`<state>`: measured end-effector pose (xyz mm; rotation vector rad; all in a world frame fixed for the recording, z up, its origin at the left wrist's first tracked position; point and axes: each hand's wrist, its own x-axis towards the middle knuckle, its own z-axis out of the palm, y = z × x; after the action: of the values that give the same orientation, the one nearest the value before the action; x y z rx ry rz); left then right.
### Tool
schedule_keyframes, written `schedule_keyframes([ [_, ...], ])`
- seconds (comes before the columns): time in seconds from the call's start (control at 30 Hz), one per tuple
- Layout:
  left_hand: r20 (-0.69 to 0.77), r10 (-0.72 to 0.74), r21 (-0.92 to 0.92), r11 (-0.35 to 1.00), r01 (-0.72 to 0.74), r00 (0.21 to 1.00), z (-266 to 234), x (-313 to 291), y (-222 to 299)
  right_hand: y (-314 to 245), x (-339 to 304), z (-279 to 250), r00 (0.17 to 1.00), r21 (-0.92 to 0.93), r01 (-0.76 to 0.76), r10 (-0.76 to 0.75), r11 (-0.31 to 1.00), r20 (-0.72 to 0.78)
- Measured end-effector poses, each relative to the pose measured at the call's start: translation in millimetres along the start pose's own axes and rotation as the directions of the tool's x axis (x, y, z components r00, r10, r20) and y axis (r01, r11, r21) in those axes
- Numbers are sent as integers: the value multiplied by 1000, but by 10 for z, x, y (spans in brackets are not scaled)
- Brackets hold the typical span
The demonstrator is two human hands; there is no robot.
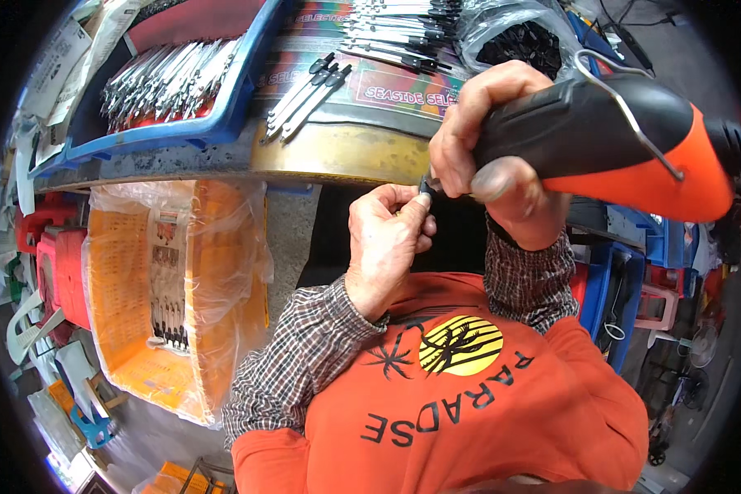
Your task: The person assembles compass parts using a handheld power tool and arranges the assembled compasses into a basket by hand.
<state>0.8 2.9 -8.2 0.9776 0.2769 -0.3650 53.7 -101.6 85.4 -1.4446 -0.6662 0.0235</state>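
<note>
My right hand [514, 156] is wrapped round a black and orange electric screwdriver [589, 123] with a bent wire hanging loop. Its narrow front end points left, toward my left hand [384, 239]. There, thumb and fingers pinch a small dark piece [425, 186], mostly covered by the fingertips. The tool's tip is at this piece; whether they touch I cannot tell. Beyond my hands, on the table, lie a few slim white-and-black pen-like pieces [309, 97] side by side. A bigger row of similar pieces [399, 33] is further back.
A blue tray [243, 90] at the far left holds many white-and-black pieces. Behind the screwdriver sits a clear bag of black parts [519, 49]. The table's edge [337, 156] runs before me. An orange crate [132, 329] lined with plastic stands left; blue bins [617, 288] stand right.
</note>
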Motion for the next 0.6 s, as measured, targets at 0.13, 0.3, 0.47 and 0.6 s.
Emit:
schedule_keyframes([
  [0.13,-4,13,-60,998,-13,1000,-14,6,-5,18,-59,-22,996,-171,84,-77,982,43],
  [0.3,35,-14,-114,993,18,999,13,-14,45,-73,-156,-186,990,-105,108,-117,989,-85],
  [0.47,95,-50,-148,987,64,994,-45,-10,56,-71,-244,-204,974,-2,181,-179,983,-137],
  [0.6,122,-77,-174,980,98,990,-54,-22,71,-84,-312,-235,975,26,117,-110,993,-193],
])
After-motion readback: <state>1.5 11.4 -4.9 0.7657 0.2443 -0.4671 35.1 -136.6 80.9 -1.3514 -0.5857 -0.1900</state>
